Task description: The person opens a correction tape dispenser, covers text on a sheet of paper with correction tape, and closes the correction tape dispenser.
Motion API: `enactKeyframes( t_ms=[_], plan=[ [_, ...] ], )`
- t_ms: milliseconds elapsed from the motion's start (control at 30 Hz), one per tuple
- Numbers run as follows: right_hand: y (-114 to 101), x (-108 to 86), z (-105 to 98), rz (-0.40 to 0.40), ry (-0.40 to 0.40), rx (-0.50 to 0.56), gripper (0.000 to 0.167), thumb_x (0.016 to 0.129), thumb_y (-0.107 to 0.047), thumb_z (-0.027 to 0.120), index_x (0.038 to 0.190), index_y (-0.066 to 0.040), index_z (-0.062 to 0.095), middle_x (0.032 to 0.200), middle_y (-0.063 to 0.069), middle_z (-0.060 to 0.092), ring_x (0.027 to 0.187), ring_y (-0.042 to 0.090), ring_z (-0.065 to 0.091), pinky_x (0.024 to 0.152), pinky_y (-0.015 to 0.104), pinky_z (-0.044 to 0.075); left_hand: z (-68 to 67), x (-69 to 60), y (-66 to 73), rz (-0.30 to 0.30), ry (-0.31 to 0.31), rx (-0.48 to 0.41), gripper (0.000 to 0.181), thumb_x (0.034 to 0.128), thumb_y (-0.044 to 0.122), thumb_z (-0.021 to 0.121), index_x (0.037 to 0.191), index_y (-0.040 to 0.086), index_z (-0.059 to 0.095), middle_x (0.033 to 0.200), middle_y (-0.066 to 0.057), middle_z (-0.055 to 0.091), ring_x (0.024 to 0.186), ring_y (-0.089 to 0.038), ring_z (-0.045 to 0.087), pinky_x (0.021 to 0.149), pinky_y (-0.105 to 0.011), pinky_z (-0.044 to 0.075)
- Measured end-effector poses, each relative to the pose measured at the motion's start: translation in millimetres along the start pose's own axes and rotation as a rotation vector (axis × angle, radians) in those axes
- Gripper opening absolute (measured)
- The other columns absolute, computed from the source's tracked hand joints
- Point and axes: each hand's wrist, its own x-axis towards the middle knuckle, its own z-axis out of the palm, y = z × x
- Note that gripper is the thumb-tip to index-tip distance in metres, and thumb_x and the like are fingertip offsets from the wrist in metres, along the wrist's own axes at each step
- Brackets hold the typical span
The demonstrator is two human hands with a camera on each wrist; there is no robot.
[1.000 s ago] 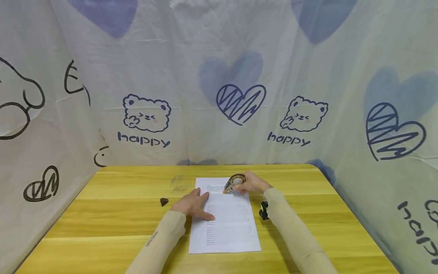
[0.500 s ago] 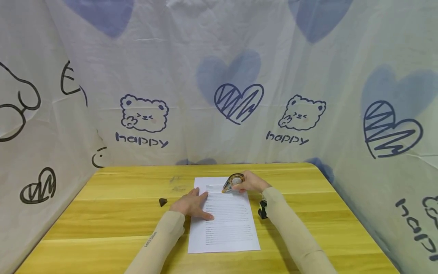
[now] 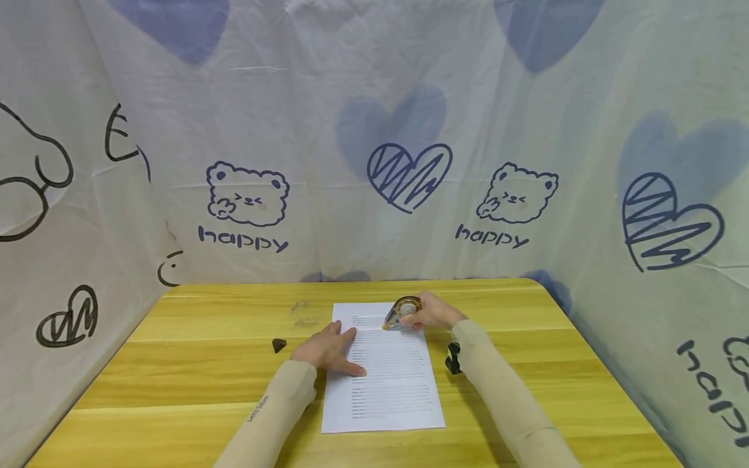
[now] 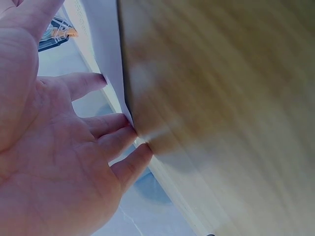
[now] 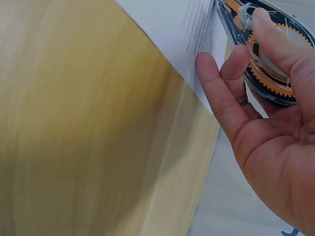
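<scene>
- Fingers [image 5: 211,81] of the right hand [image 3: 432,311] are curled in a pinch on the correction tape [image 3: 401,306]; the thumb lies flat on one broad face, and the grip behind is mostly hidden.
- The left hand [image 3: 324,350] has its fingers spread and nearly straight, resting on the left edge of the paper [image 3: 398,406] and gripping nothing.
- The correction tape is above the upper part of the page, tilted, its orange tip [image 3: 384,327] at the printed lines; whether the tip touches, I cannot tell.
- Its clear case looks like hard plastic: light, stiff and rather smooth, so a loose pinch might let it twist.
- The best hold is likely across the two broad faces at the rounded back end, as the thumb has it, leaving the tip free.
- The orange gear [image 5: 269,84] shows through the case; squeezing hard there seems needless and might strain the works.
- The tip is probably the delicate end: light, even pressure should suit it.
- The paper lies flat on the counter [image 3: 175,377]; being thin and limp, it could slide or crease, so flat fingers near the edge hold it better than a pinch.
</scene>
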Motion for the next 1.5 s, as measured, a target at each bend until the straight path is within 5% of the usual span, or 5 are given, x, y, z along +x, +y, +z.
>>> enactKeyframes(
  t_ms=[600,1500],
  plan=[
    [6.5,-1.6,-4.9,-0.010,-0.004,-0.025,0.017,0.087,-0.020,0.076,0.093,-0.005,0.070,0.081,0.015,0.072,0.064,0.015,0.054,0.062,0.027,0.045,2.1,2.3,-0.2,0.010,0.004,0.008,0.101,0.0725,0.064,0.076,0.153,0.020,0.036,0.161,-0.018,0.023,0.149,-0.035,0.023,0.117,-0.054,0.028],
    [8.0,-6.2,-6.3,0.016,0.017,-0.006,0.019,0.086,-0.018,0.077,0.096,-0.004,0.068,0.086,0.013,0.072,0.067,0.017,0.059,0.064,0.029,0.052,-0.6,-1.9,0.7,-0.007,-0.005,-0.044,0.101,0.0725,0.062,0.077,0.153,0.019,0.035,0.162,-0.018,0.021,0.150,-0.036,0.020,0.119,-0.056,0.024]
  ],
)
